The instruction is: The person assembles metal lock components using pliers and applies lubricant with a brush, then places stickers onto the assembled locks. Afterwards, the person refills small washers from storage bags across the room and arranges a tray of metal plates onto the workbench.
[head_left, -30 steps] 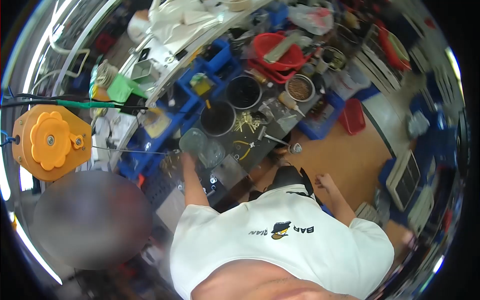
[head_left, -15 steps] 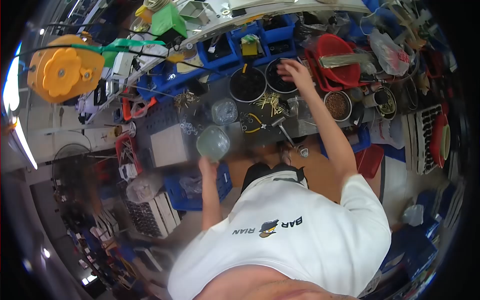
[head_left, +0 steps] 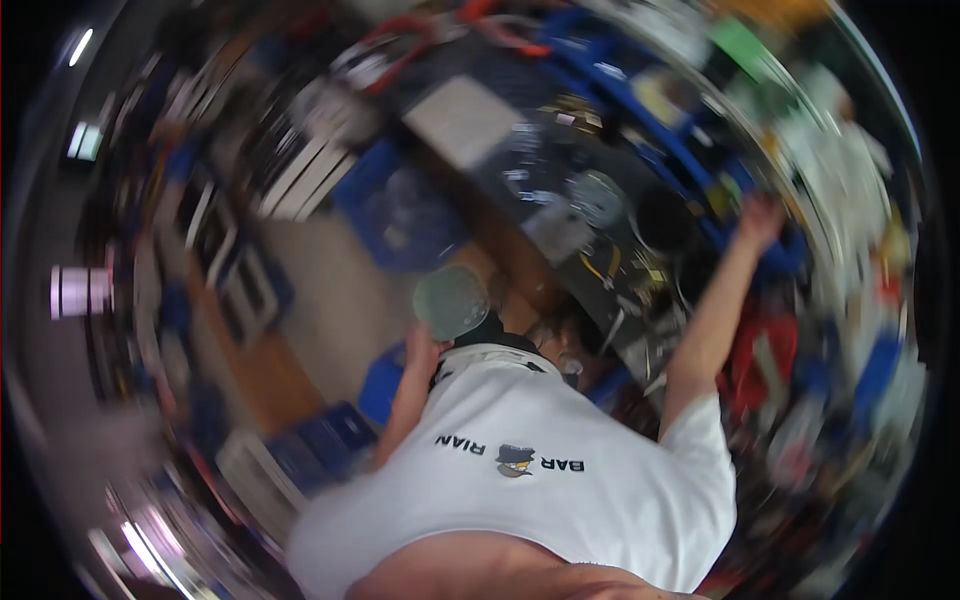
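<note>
My left hand grips the edge of a pale green translucent bowl, held in front of my waist. What the bowl contains, if anything, is too blurred to tell. My right hand is stretched out far over the bench, beside the blue bins along its back. Motion smears its fingers, so any object in them cannot be made out. Between the two hands, a clear plastic tub, a dark round container and yellow-handled pliers lie on the bench.
A pale board lies at the bench's left end. Below the edge stands a blue crate with clear plastic in it. Red trays are on the right, and a green box is at the upper right.
The whole view has swung round to the left and blurred. My left hand has brought the bowl closer to my waist. My right hand has left the dark container for the blue bins.
</note>
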`<state>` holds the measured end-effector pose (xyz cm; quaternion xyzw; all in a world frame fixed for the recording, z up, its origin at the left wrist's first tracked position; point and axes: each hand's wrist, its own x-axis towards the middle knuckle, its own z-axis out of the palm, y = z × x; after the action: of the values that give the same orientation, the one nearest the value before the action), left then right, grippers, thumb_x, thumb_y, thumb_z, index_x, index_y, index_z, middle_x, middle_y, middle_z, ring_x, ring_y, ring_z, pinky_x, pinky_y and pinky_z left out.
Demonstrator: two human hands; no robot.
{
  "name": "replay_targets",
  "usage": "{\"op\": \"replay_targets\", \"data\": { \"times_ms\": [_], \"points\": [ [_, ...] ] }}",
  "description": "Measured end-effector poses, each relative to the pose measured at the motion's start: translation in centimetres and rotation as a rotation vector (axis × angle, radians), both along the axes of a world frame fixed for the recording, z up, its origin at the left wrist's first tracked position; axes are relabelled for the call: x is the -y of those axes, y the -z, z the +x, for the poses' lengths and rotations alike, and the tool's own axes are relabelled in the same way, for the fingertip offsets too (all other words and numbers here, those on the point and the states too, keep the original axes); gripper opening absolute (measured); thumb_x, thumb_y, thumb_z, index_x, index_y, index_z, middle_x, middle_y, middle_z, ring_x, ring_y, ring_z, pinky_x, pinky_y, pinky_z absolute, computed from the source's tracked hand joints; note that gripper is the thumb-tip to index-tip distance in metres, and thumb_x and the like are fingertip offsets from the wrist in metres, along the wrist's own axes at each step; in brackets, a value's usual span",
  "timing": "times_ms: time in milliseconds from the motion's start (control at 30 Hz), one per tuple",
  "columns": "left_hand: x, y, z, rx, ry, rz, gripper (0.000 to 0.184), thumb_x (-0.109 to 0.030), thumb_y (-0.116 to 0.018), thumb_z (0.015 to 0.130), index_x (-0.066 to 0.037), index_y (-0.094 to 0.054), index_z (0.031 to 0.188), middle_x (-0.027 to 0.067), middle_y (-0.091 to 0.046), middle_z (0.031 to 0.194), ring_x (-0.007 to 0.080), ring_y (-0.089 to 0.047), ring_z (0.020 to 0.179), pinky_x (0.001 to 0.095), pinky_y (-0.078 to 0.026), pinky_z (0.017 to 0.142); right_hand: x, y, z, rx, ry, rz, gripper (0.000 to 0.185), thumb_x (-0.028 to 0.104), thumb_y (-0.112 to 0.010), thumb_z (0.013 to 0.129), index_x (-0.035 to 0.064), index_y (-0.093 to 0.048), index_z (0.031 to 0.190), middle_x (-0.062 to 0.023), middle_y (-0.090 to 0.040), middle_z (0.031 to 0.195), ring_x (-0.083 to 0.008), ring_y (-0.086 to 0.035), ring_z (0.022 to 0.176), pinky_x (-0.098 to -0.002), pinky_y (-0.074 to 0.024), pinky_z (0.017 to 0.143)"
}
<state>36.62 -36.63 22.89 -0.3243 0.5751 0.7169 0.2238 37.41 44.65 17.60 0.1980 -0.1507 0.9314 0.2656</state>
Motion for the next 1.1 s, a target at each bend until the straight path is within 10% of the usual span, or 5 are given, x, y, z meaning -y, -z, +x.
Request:
{"op": "replay_targets", "data": {
  "times_ms": [267,400,733,867,1100],
  "points": [
    [8.1,2.0,0.3,0.015,-0.409,0.037,0.037,-0.013,-0.054,0.084,0.000,-0.055,0.118,0.0173,-0.063,0.107,0.0313,-0.066,0.089,0.0448,-0.059,0.066,6.7,2.7,1.5,0.538,0.725,-0.325,0.022,0.032,-0.056,0.099,0.0109,-0.059,0.100,-0.0052,-0.044,0.077,-0.0250,-0.045,0.075,-0.0428,-0.0376,0.069],
    [14.4,0.8,1.4,-0.045,-0.501,0.039,0.035,-0.017,-0.053,0.086,-0.002,-0.057,0.118,0.0165,-0.064,0.108,0.0295,-0.067,0.089,0.0446,-0.059,0.066,25.6,2.4,1.7,0.455,0.279,-0.301,0.041,0.024,-0.059,0.101,0.0168,-0.034,0.068,0.0018,-0.026,0.060,-0.0160,-0.029,0.056,-0.0330,-0.0295,0.055],
    [37.2,6.1,2.8,-0.069,-0.627,-0.019,0.047,-0.039,-0.049,0.102,-0.006,-0.055,0.136,0.0159,-0.065,0.115,0.0301,-0.071,0.093,0.0454,-0.064,0.066,78.2,12.2,-4.6,1.218,-0.548,-0.325,0.008,0.016,-0.069,0.093,0.0086,-0.066,0.090,-0.0040,-0.070,0.082,-0.0143,-0.060,0.067,-0.0256,-0.0483,0.059],
    [48.5,6.5,-3.0,-0.051,-0.678,-0.092,0.046,-0.037,-0.050,0.101,-0.008,-0.055,0.137,0.0175,-0.060,0.125,0.0323,-0.070,0.096,0.0463,-0.065,0.064,89.7,13.8,-11.5,1.155,-0.503,-0.217,0.021,0.024,-0.067,0.100,0.0025,-0.069,0.099,-0.0107,-0.073,0.098,-0.0217,-0.071,0.097,-0.0277,-0.0602,0.075],
    [66.9,5.7,-15.3,-0.122,-0.645,-0.320,0.062,-0.038,-0.051,0.099,-0.005,-0.045,0.150,0.0171,-0.052,0.137,0.0344,-0.064,0.114,0.0474,-0.062,0.075,96.0,10.1,-27.6,1.353,-0.735,0.614,0.016,0.027,-0.073,0.098,0.0117,-0.069,0.095,0.0003,-0.068,0.081,-0.0118,-0.065,0.071,-0.0261,-0.0537,0.059]
  ]
}}
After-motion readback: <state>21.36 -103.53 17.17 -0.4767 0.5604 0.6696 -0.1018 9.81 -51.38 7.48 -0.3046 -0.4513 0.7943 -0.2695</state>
